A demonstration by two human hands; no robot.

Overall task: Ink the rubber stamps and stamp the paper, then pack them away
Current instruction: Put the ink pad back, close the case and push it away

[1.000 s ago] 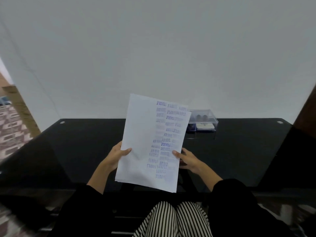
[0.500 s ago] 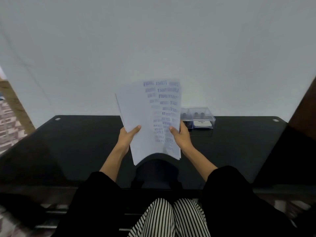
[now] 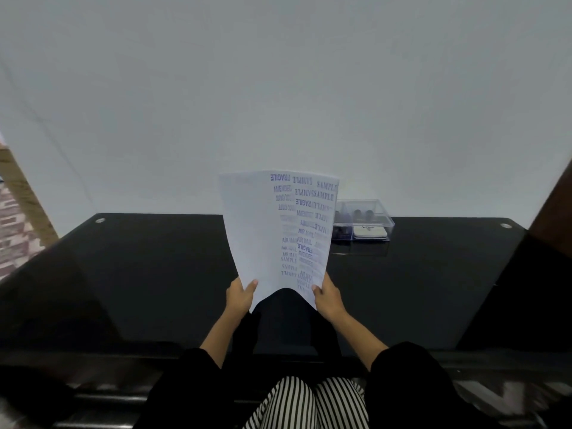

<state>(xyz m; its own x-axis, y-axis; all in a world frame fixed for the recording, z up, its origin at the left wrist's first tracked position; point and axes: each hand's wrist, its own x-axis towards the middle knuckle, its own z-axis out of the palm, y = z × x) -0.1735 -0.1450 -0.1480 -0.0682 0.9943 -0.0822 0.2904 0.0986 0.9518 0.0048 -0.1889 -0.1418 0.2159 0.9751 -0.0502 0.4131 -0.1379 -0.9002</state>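
Note:
I hold a white sheet of paper (image 3: 257, 230) upright above the black table (image 3: 139, 274), its right half covered with blue and purple stamp prints. My left hand (image 3: 240, 297) pinches the paper's lower left corner, thumb on the front. My right hand (image 3: 328, 297) pinches the lower right corner the same way. The bottom edge curves up between my hands. Behind the paper at the table's back edge stands a clear plastic box (image 3: 365, 221) holding dark rubber stamps and a white ink pad; the paper hides its left part.
A plain white wall rises right behind the table. Round metal fittings mark the far left corner (image 3: 99, 220) and far right corner (image 3: 506, 225) of the tabletop. A brown panel stands at the right edge. My striped trousers show below the table's near edge.
The paper has gone from leaning in front of me to standing upright, its bottom edge bowed. Both hands have moved to its lower corners and closer together.

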